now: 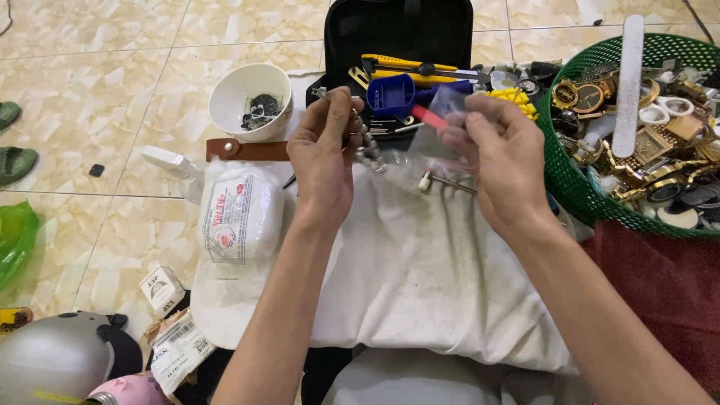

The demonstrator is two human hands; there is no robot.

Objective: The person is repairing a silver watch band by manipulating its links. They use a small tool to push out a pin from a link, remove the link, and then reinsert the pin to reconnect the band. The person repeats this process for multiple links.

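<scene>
My left hand (324, 150) is raised over a white cloth (420, 277) and pinches a silver metal link watch band (366, 142) that hangs down from the fingers. My right hand (495, 154) holds a small clear plastic bag (442, 124) just to the right of the band, fingers pinched on its upper edge. Below the bag a small metal tool with thin prongs (446, 182) lies on the cloth.
A black tool case (397, 34) with yellow and blue tools (394, 90) sits behind the hands. A green basket (577, 187) of watches and a white file is at right. A white bowl (250, 101), brown strap (247, 149), white packet (238, 217) and small boxes lie left.
</scene>
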